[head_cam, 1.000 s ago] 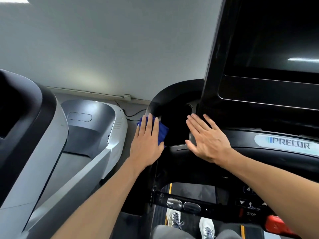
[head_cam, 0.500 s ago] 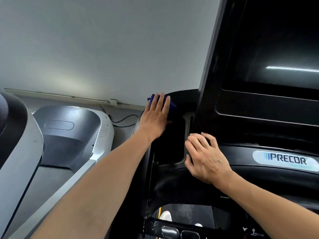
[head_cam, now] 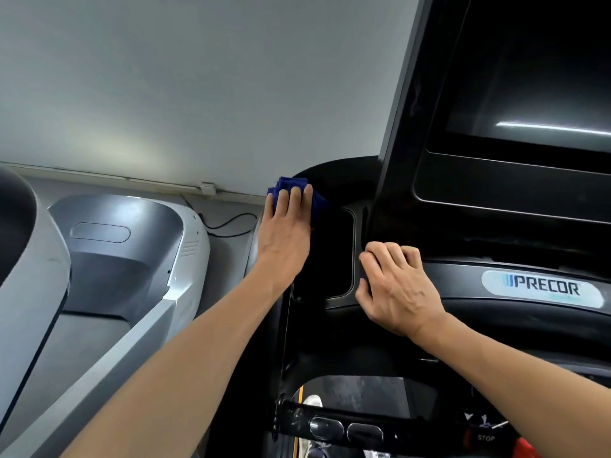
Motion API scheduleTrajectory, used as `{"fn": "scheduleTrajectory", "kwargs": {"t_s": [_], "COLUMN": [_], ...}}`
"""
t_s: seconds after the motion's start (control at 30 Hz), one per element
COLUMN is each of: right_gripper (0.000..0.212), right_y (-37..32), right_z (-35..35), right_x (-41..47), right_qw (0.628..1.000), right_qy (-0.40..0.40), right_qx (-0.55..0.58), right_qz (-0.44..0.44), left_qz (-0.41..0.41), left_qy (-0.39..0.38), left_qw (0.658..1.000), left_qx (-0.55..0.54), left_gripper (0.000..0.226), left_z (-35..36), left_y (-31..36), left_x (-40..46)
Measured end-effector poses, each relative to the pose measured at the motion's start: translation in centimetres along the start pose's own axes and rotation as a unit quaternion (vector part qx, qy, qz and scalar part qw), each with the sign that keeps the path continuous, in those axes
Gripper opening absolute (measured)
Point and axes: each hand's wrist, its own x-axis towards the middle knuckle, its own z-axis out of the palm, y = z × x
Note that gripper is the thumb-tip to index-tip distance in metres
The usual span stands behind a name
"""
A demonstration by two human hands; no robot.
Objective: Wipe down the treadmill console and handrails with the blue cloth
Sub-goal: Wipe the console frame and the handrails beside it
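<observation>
The black treadmill console [head_cam: 463,206] fills the right side, with a dark screen [head_cam: 529,77] above and a Precor badge [head_cam: 542,289] below. My left hand [head_cam: 286,233] lies flat with straight fingers on the blue cloth [head_cam: 317,201], pressing it against the upper left corner of the console beside a recessed tray [head_cam: 330,252]. Most of the cloth is hidden under the fingers. My right hand [head_cam: 396,289] rests on the console's ledge just right of the tray, fingers curled under, holding nothing. A handrail grip with metal sensor pads [head_cam: 344,429] runs across the bottom.
A neighbouring grey and silver treadmill [head_cam: 132,259] stands to the left, with a black cable [head_cam: 228,223] along the wall base behind it. A red stop button [head_cam: 525,449] sits at the lower right. A white shoe [head_cam: 312,403] shows on the belt below.
My left hand slid the cloth up the console's left edge from beside the tray to its top corner. My right hand's fingers went from spread flat to curled.
</observation>
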Motion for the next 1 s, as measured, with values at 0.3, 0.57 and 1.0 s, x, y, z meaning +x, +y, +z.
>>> {"fn": "scheduleTrajectory", "kwargs": {"t_s": [0.3, 0.57, 1.0], "right_gripper": [0.03, 0.031, 0.032], "right_y": [-0.3, -0.3, -0.3], "right_z": [-0.2, -0.1, -0.4], "right_x": [0.5, 0.6, 0.3], "right_qw": [0.99, 0.991, 0.992], "right_qy": [-0.017, -0.015, -0.001], "right_qx": [-0.005, -0.003, -0.006], "right_qz": [0.139, 0.134, 0.13], "left_qz": [0.166, 0.263, 0.118], "left_qy": [-0.1, -0.034, -0.119], "left_qw": [0.978, 0.963, 0.94], "left_qx": [-0.078, -0.054, -0.297], "left_gripper": [0.08, 0.07, 0.084], "left_z": [-2.0, -1.7, -1.0], "left_y": [0.7, 3.6, 6.1], "left_x": [9.5, 10.8, 0.1]}}
